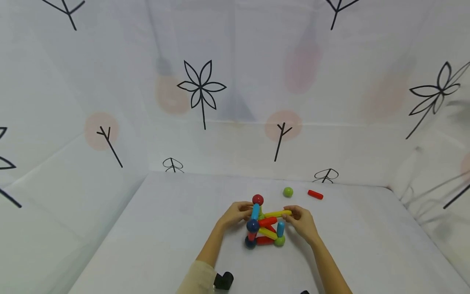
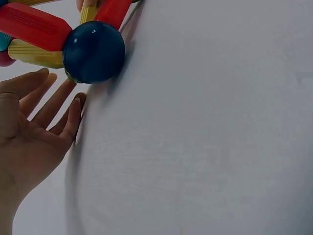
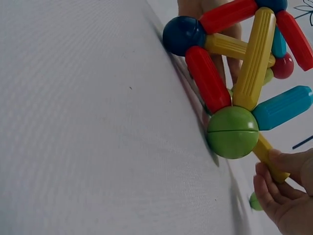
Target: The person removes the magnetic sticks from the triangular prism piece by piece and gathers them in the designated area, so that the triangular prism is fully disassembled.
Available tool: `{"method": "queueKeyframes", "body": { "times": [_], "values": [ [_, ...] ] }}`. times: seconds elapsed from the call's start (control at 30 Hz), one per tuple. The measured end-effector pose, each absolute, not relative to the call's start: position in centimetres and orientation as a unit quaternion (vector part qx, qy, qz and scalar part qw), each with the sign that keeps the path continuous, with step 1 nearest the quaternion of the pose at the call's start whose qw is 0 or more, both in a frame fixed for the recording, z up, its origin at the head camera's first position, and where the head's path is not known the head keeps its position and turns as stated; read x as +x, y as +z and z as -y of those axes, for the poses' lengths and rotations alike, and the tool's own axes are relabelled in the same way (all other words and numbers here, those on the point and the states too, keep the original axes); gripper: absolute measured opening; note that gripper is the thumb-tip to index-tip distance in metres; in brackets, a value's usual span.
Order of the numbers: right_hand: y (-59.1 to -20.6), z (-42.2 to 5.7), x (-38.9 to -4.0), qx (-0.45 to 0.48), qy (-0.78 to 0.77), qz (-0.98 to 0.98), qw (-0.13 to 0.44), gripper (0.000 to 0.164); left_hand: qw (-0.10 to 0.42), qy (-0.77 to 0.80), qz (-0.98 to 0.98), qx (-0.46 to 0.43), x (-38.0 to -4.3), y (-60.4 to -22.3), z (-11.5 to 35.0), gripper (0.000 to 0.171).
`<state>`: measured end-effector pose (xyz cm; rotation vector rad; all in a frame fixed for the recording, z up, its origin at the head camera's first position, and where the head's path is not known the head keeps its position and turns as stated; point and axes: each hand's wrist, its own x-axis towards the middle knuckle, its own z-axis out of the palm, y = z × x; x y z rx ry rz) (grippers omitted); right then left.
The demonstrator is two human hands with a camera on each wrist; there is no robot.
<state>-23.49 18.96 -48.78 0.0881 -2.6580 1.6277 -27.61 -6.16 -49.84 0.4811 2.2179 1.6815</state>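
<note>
A frame of magnetic rods and balls stands on the table, with a red ball at its top and a dark blue ball below. At its lower right corner, a green ball carries an upright light blue rod whose top end is free. My right hand pinches the outer end of a yellow rod between thumb and fingers; the rod reaches left into the frame. On the left, my left hand has its fingers loosely extended beside the frame, fingertips partly hidden behind it.
Behind the frame lie a loose green ball and a red rod. The white table meets a patterned cloth backdrop at the back. A black object shows by the left sleeve.
</note>
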Motion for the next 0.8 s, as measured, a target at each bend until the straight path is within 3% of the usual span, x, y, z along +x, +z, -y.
{"method": "queueKeyframes", "body": {
  "times": [0.2,0.5,0.8],
  "values": [
    [-48.8,-19.0,-23.4,0.033,0.524,0.851,0.010,0.031,0.171,0.574,-0.779,0.185,-27.9,-49.8,5.7,0.042],
    [-48.8,-19.0,-23.1,0.037,0.524,0.851,0.016,0.030,0.149,0.569,-0.784,0.197,-27.8,-50.0,4.6,0.027],
    [-48.9,-18.7,-22.8,0.039,0.505,0.860,0.054,0.027,0.134,0.566,-0.790,0.194,-27.5,-50.3,4.7,0.026]
  ]
}}
